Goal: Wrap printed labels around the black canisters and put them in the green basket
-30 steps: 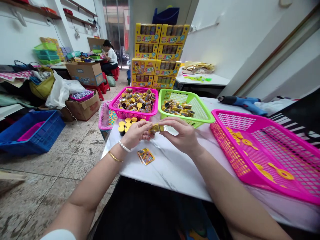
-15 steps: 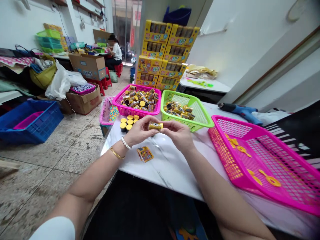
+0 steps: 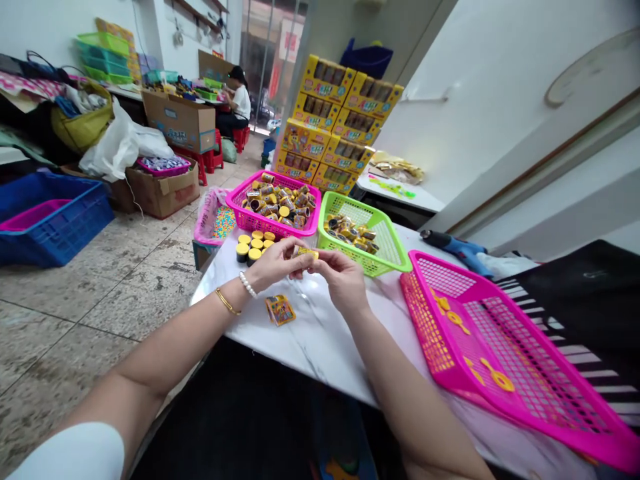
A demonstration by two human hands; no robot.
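Note:
A small yellow printed canister is held level above the white table, between the fingertips of both hands. My left hand pinches its left end, and my right hand grips the right end. Fingers cover much of its surface. Below the left hand lies a small stack of colourful printed leaflets. Several black jars with yellow lids stand just left of the hands. Behind them, a pink basket is heaped with similar canisters, and a green basket holds more.
At right, a large pink basket contains yellow ring-handled pieces. A blue heat gun lies behind it. Yellow cartons are stacked at the back. A bin of coloured beads stands left of the table. Another person sits far back.
The camera view has tilted and shifted, so the table and baskets sit further left. Both hands keep hold of the canister, which shows less of its printed side now.

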